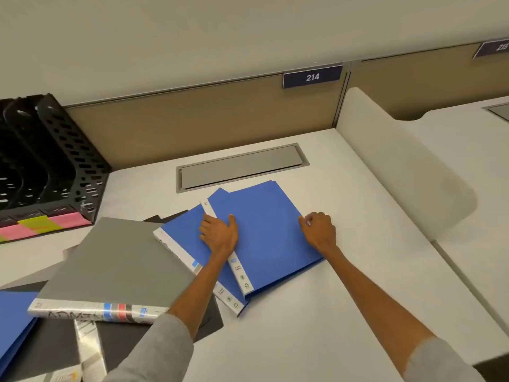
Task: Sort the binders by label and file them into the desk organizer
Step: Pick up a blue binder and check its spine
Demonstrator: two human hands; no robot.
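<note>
Three blue binders lie fanned on the white desk. The top blue binder [264, 232] has its white labelled spine facing left. My left hand [219, 234] lies flat over that spine, fingers spread onto the second blue binder [183, 238]. My right hand [319, 230] has curled fingers at the top binder's right edge and seems to pinch it. A grey binder [110, 268] with a silver spine lies at the left over black binders [129, 346]. The black mesh desk organizer [52, 161] stands at the far left, with pink and yellow sticky notes [41, 224] on its front.
Another blue binder [13, 321] sticks out at the lower left edge. A grey cable flap [242, 168] is set into the desk behind the binders. A tan partition carries a sign reading 214 [312, 76]. A white divider [399, 166] borders the desk on the right.
</note>
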